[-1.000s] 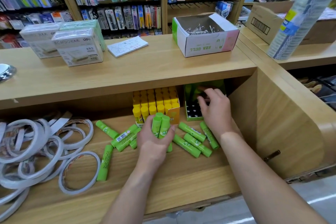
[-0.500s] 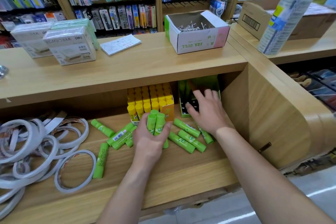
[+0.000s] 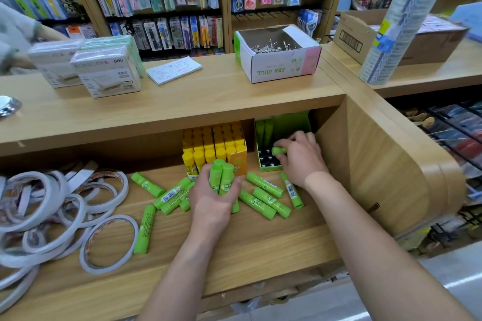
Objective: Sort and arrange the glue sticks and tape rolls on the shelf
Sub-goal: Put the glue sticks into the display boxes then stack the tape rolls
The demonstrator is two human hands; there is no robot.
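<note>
Upright in the left hand (image 3: 212,199), a bunch of green plastic glue sticks (image 3: 222,177) stands gripped by curled fingers, caps up, over the wooden shelf (image 3: 234,247). Farther right, the right hand (image 3: 301,157) reaches palm-down into the open green cardboard box (image 3: 287,125), pinching one green glue stick (image 3: 278,150) sideways; its right end and the bunch's lower ends are hidden by fingers.

Bright even indoor light, soft shadows, wide-angle bending, blurred edges
</note>
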